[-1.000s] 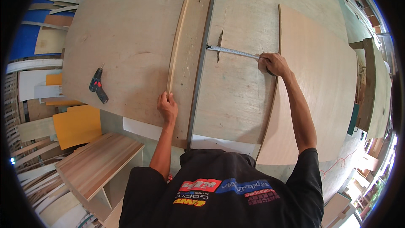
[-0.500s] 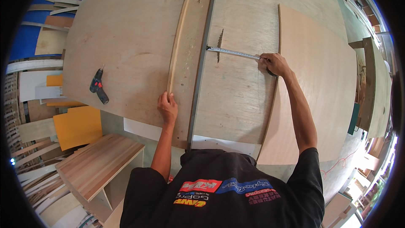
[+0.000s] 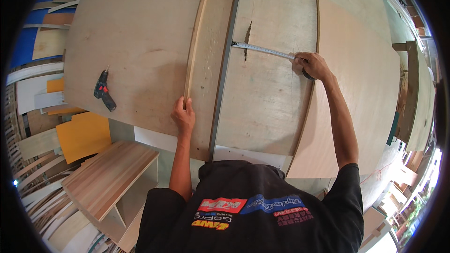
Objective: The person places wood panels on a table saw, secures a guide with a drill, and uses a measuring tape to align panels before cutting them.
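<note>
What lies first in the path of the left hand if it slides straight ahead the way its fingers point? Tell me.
The left hand points up the long thin wooden strip it rests on. Going straight on, it would only follow that strip across the large plywood sheet; nothing else seems to lie in that line, as far as the view shows.

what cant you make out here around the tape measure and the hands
Head view, the only one:
- Yellow tape measure case: hidden under the right hand.
- Markings on the steel tape blade: too small to read.
- Left hand fingertips: curled over the thin wooden strip, out of sight.
</note>
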Tool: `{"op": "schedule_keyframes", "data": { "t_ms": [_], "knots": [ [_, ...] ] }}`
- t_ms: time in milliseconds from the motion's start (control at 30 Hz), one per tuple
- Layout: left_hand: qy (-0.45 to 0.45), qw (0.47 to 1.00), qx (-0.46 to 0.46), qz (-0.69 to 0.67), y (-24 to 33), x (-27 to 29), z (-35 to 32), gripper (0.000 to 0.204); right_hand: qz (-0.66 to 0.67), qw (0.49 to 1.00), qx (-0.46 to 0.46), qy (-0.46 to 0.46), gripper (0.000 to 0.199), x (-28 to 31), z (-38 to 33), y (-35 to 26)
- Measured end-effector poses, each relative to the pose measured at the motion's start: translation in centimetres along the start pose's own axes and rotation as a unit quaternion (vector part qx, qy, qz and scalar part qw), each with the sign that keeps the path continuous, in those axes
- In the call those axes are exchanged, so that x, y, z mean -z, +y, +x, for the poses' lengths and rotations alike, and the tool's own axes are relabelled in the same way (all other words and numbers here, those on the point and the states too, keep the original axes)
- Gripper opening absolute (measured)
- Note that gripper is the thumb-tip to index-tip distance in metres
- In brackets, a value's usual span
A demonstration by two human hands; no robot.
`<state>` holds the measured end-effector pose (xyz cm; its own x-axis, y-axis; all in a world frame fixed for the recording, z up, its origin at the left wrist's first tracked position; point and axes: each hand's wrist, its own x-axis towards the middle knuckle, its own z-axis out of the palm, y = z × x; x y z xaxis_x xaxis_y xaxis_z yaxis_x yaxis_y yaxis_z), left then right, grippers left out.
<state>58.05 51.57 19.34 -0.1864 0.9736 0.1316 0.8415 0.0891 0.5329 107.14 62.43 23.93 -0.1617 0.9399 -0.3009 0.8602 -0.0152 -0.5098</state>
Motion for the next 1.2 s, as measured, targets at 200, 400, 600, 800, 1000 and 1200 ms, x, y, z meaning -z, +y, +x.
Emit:
{"op": "schedule_keyframes", "data": {
  "t_ms": [200,400,600,800,1000,1200],
  "knots": [
    [-0.024,0.999,0.022,-0.028,0.3,0.6,0.4,0.029,0.005,1.0,0.015,0.008,0.019,-0.6,0.0,0.5],
    [-0.048,0.996,0.037,-0.065,0.2,1.1,0.8,0.029,0.001,0.999,0.033,0.006,0.02,-0.4,0.3,0.5],
    [-0.054,0.996,0.004,-0.065,0.2,1.1,1.2,0.027,-0.001,1.0,0.019,0.004,0.02,-0.7,0.2,1.0],
    [-0.018,0.998,-0.05,-0.034,-0.7,-0.2,0.5,0.024,-0.004,0.999,0.032,0.006,0.021,-0.4,0.3,0.7],
    [-0.013,0.998,-0.048,-0.048,-0.6,-0.5,0.7,0.021,-0.012,1.0,-0.002,-0.016,0.02,0.0,0.5,0.4],
    [-0.014,0.998,-0.027,-0.06,-0.5,-0.4,0.7,0.023,-0.002,1.0,-0.002,-0.009,0.019,0.0,0.5,0.1]
  ]
}}
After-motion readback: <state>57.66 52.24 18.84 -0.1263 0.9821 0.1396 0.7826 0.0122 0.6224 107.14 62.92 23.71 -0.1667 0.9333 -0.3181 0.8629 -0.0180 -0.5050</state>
